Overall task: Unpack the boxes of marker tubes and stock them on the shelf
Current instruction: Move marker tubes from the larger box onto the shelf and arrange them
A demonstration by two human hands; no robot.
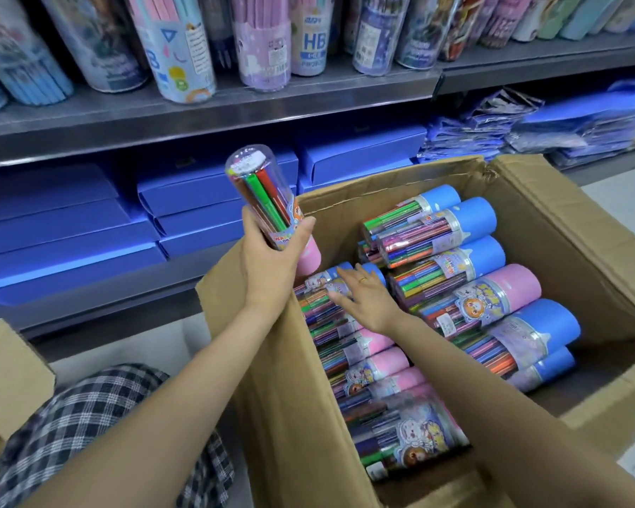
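Observation:
My left hand (272, 262) grips a clear marker tube with a pink base (263, 194), held tilted above the left wall of an open cardboard box (272, 361). Inside the box lie several marker tubes with pink and blue caps (466, 265). My right hand (367, 298) reaches into the box, its fingers extended and resting on a blue-capped tube (327, 278) in the left row.
The grey shelf (198, 115) in front carries tubs of pencils (178, 45) above and stacked blue boxes (66, 229) below. Blue packets (528, 122) lie at the right. Another cardboard box (8, 375) stands at the left, by my checked-trousered knee (99, 416).

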